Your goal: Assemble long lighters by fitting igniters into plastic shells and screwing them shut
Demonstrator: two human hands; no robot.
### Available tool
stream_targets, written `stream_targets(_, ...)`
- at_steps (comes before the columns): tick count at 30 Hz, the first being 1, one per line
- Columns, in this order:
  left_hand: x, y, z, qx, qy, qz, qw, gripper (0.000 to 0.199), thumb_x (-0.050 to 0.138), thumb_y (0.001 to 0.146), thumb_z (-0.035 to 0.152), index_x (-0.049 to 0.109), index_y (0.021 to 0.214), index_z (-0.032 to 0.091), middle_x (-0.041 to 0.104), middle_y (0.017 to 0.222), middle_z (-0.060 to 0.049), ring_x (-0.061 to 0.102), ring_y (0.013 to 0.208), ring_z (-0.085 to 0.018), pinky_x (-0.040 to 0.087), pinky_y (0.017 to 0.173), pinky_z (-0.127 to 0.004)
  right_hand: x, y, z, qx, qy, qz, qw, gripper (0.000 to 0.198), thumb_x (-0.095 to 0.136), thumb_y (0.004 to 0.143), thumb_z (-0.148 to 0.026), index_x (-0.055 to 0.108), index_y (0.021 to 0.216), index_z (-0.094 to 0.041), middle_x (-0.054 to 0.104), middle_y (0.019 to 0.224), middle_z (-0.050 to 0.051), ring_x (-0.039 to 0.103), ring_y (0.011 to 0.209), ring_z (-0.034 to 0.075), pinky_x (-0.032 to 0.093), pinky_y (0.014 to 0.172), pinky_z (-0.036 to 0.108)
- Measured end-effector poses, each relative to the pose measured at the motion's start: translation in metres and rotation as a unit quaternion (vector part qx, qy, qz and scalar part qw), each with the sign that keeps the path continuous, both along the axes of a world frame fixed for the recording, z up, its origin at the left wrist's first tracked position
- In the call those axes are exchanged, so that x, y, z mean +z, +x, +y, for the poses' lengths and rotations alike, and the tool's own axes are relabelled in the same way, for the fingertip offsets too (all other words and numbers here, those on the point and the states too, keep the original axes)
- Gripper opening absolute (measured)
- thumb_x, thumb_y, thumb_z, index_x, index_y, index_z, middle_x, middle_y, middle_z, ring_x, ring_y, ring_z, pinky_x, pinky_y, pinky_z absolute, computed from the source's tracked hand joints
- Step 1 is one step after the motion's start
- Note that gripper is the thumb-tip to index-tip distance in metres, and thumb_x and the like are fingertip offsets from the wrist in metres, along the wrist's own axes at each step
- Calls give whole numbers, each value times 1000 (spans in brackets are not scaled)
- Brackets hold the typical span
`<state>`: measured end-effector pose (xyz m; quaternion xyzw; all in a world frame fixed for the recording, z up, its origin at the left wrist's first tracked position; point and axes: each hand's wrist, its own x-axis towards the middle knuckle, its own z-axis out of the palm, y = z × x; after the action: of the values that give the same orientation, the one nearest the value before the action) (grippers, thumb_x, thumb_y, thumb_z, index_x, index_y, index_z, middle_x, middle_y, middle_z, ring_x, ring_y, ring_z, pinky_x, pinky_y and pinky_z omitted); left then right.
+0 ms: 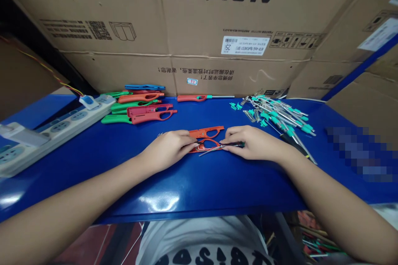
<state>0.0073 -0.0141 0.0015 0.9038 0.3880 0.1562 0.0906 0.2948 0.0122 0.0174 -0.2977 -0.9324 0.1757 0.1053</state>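
Observation:
My left hand [171,149] is closed at the near orange lighter casing half [207,140], its fingertips pressing the handle end. A small dark piece and thin wires show at those fingertips. My right hand [250,143] pinches a slim dark-handled tool [239,144] over the other end of that casing. A thin metal rod [207,152] slants across the casing's near edge; whether it belongs to the tool I cannot tell. Just behind lies a second orange casing half [213,132], partly hidden by my left fingers.
Green, red, orange and blue lighter casings [139,107] are piled at the back left, beside a white power strip [62,128]. A red lighter [192,98] lies before the cardboard box [174,29]. Metal rods with teal parts [282,116] are heaped at right on the blue table [130,190].

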Motion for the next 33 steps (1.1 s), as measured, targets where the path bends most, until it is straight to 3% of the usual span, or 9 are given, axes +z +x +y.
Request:
stream_targets(4, -2, 1, 0, 11, 2, -13, 1000, 22, 55, 101, 27, 76, 103, 22, 73, 97, -4, 69, 87, -18, 49, 74, -25, -7, -10, -4, -11, 12, 78, 997, 28, 62, 95, -33, 68, 120, -22, 66, 117, 8, 66, 99, 20, 51, 87, 33)
stream_targets(12, -4, 1, 1, 5, -5, -27, 1000, 23, 54, 101, 27, 76, 102, 21, 74, 96, -5, 69, 88, -18, 50, 75, -26, -16, -24, -10, 11, 14, 34, 999, 12, 58, 97, -27, 64, 107, -23, 65, 112, 7, 63, 95, 19, 48, 77, 29)
stream_targets(18, -4, 2, 0, 33, -26, -50, 998, 24, 54, 101, 29, 76, 103, 20, 74, 95, -5, 68, 85, -18, 50, 73, -27, -20, -23, -3, 0, -51, 121, 991, 9, 60, 95, -27, 64, 91, -20, 65, 89, 3, 57, 75, 14, 44, 70, 26)
stream_targets(24, -3, 4, 0, 50, -28, -69, 996, 24, 56, 100, 32, 76, 102, 20, 74, 91, -5, 68, 78, -17, 47, 66, -24, -26, -21, 5, -95, -215, 179, 955, 22, 61, 94, -41, 60, 92, -19, 44, 61, -7, 38, 53, 9, 30, 51, 23)
stream_targets(28, -2, 4, -1, 52, -25, -77, 995, 24, 56, 100, 30, 76, 102, 19, 74, 90, -5, 67, 77, -16, 46, 66, -25, -27, -20, 6, -83, -276, 202, 936, 25, 61, 93, -43, 57, 94, -19, 42, 64, -7, 36, 55, 9, 30, 53, 23)
stream_targets(33, -2, 5, 0, 53, -22, -83, 995, 27, 54, 101, 31, 77, 96, 18, 74, 86, -5, 67, 74, -16, 46, 65, -25, -24, -20, 5, -79, -288, 208, 931, 27, 64, 91, -45, 57, 93, -19, 43, 66, -7, 36, 57, 9, 30, 54, 23)
